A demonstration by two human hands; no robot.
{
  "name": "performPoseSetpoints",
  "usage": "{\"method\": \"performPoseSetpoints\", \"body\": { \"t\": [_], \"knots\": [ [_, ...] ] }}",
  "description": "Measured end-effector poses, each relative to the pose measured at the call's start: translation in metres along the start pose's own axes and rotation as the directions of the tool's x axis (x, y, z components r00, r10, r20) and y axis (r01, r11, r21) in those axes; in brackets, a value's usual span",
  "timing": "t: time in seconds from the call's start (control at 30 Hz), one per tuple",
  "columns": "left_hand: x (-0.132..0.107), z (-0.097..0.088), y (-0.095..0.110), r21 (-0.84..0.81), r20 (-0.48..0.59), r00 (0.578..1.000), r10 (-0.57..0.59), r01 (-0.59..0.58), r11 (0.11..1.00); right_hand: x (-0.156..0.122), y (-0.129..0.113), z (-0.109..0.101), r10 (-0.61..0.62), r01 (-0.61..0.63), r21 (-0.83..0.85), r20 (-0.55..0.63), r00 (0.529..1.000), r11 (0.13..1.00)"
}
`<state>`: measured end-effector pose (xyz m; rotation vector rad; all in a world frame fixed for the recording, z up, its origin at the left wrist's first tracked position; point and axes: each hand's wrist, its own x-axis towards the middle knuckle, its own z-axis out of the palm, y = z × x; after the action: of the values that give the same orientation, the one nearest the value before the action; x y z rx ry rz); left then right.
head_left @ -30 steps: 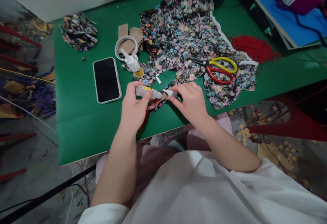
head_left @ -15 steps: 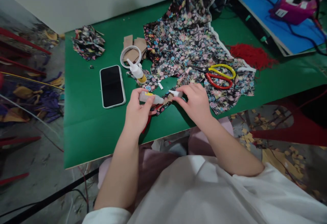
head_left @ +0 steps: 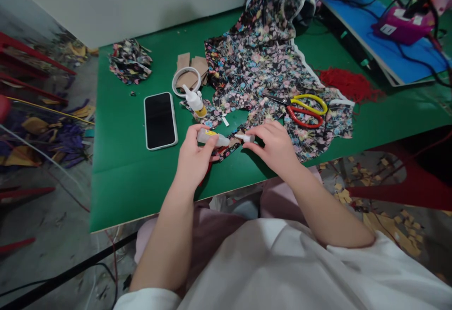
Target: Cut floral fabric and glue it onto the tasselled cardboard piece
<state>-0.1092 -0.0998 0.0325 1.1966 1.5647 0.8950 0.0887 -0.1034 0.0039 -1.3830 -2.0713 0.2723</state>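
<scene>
While our left hand [head_left: 195, 159] pinches the translucent, yellow-labelled plastic bottle [head_left: 218, 139] and our right hand [head_left: 277, 146] the white conical plastic nozzle [head_left: 245, 137], we should squeeze lightly.

Holds left forearm [head_left: 173, 234] and right forearm [head_left: 325, 206] bare and angled inward, the right more slantwise (elbow [head_left: 363, 237] bent out to the side). Keeps left hand [head_left: 197, 157] and right hand [head_left: 275, 145] near each other, apart. Curls left fingers [head_left: 193, 132] into a grip opposite the thumb [head_left: 211, 144]; pinches between right thumb [head_left: 254, 149] and index finger [head_left: 260, 134]
</scene>
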Motion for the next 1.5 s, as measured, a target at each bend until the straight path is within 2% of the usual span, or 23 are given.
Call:
{"method": "performPoseSetpoints", "body": {
  "t": [0.3,0.47,0.67,0.87,1.03,1.3,1.5],
  "knots": [
    [0.001,0.000,-0.001,0.008,0.004,1.000,-0.008,0.008,1.000,0.004,-0.001,0.004,0.062,-0.066,-0.067,-0.053,0.997,0.996],
    [0.001,0.000,0.000,0.020,0.000,1.000,-0.014,0.014,1.000,0.002,-0.009,0.007,0.022,-0.022,-0.050,0.001,1.000,0.998],
    [0.000,0.000,0.001,0.006,0.006,1.000,-0.013,0.013,1.000,0.002,-0.005,0.006,0.131,-0.139,-0.092,-0.086,0.988,0.986],
    [0.000,0.000,0.000,0.016,0.007,1.000,-0.018,0.018,1.000,0.001,-0.015,0.008,0.078,-0.079,-0.093,-0.013,0.997,0.992],
    [-0.001,0.000,0.001,0.011,0.010,1.000,-0.018,0.018,1.000,0.001,-0.011,0.005,0.149,-0.158,-0.117,-0.084,0.985,0.980],
    [-0.001,-0.001,0.000,0.023,0.007,1.000,-0.018,0.017,1.000,-0.001,-0.019,0.006,0.063,-0.062,-0.056,0.010,0.998,0.996],
    [-0.001,-0.001,-0.001,0.022,0.016,1.000,-0.013,0.013,1.000,0.002,-0.009,0.006,0.146,-0.153,-0.091,-0.082,0.986,0.984]
  ]
}}
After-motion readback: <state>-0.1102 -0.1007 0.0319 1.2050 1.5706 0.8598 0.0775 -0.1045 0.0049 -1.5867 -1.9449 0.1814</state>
